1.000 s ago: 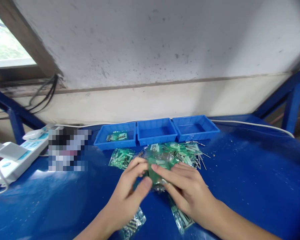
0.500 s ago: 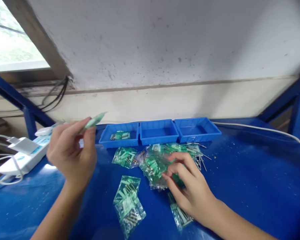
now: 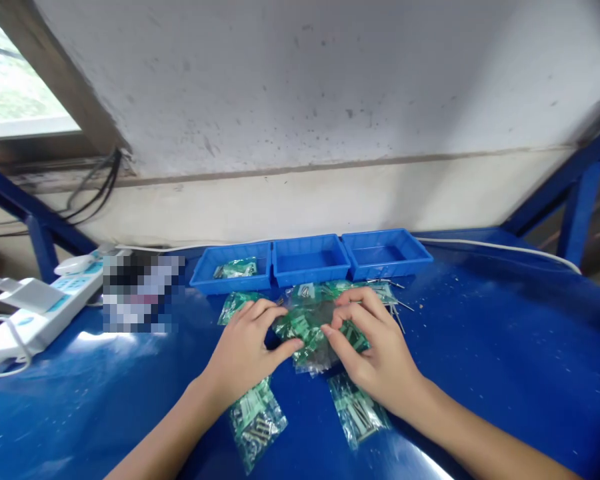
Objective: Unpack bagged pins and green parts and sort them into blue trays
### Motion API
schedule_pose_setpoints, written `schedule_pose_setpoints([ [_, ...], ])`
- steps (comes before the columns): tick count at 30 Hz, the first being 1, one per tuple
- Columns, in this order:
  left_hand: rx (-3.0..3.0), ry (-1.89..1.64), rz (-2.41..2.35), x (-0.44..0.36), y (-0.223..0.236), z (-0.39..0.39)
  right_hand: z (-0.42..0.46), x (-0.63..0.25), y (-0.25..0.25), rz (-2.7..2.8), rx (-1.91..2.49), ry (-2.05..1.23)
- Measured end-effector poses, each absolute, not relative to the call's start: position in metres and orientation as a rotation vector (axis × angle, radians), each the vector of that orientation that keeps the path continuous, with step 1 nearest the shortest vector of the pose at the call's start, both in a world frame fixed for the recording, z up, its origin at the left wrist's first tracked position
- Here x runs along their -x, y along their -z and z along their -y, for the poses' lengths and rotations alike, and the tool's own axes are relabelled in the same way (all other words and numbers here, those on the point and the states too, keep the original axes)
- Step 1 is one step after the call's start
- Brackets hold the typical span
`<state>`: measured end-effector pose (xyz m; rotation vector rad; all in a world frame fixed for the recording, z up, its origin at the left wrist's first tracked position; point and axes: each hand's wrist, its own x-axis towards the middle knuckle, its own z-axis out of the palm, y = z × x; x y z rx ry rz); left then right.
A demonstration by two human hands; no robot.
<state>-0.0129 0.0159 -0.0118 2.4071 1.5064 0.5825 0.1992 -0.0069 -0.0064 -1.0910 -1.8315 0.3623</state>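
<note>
Between my hands lies a heap of small clear bags with green packing and metal pins (image 3: pixel 303 330), with greyish clear plastic (image 3: pixel 324 317) over part of it. My left hand (image 3: pixel 250 343) is at the heap's left side, thumb and fingers apart, holding nothing. On the right, my right hand (image 3: pixel 375 350) has its fingers curled, with thumb and middle fingertip pinched at the edge of the clear plastic. One packet of metal pieces (image 3: pixel 257 423) lies below my left hand, partly covered by it. Another packet (image 3: pixel 359 413) lies below my right hand.
Three blue trays stand in a row at the back: the left tray (image 3: pixel 230 287) holds packets, beside a middle tray (image 3: pixel 311 260) and a right tray (image 3: pixel 387 255). Loose metal pins (image 3: pixel 399 317) lie right of the heap. A white power strip (image 3: pixel 45 320) with cables is at the left.
My left hand carried a green packet away to the left, then came back to the heap without it. My right hand stayed beside the heap.
</note>
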Motion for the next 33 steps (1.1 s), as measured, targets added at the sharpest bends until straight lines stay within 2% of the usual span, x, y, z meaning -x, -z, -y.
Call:
schedule_pose_setpoints([
  [3, -2.202, -0.601, -1.496, 0.012, 0.009, -0.015, 0.008, -0.197, 0.004, 1.86, 1.109, -0.431],
  [6, -2.106, -0.86, -1.356, 0.012, 0.006, -0.011, 0.013, -0.194, 0.0, 1.854, 1.156, -0.67],
  [9, -2.301, -1.163, -1.122, 0.005, 0.007, -0.002, 0.018, -0.19, -0.005, 1.785, 1.172, -1.012],
  [12, -2.497, -1.167, -0.922, -0.004, 0.009, 0.008, 0.02, -0.186, -0.005, 1.722, 1.147, -1.173],
  [14, -2.5, -1.042, -0.934, -0.008, 0.009, 0.011, 0.017, -0.187, -0.002, 1.696, 1.153, -1.111],
  [16, -2.402, -0.92, -1.004, -0.009, 0.007, 0.011, 0.013, -0.189, 0.002, 1.718, 1.155, -0.903],
  [20, -1.914, -0.8, -1.07, -0.003, 0.005, 0.006, 0.008, -0.197, 0.009, 1.883, 0.985, -0.433],
  [24, -1.474, -0.746, -1.06, 0.0, 0.007, 0.003, 0.012, -0.197, 0.011, 2.045, 0.881, -0.207],
  [28, -1.674, -0.887, -1.267, -0.003, 0.005, 0.004, 0.017, -0.194, 0.007, 2.06, 1.0, -0.318],
  [30, -1.986, -1.101, -1.336, -0.003, 0.003, 0.005, 0.017, -0.193, 0.002, 1.968, 1.073, -0.498],
  [33, -2.463, -1.319, -1.146, -0.001, 0.004, 0.005, 0.016, -0.193, -0.004, 1.811, 1.094, -0.879],
])
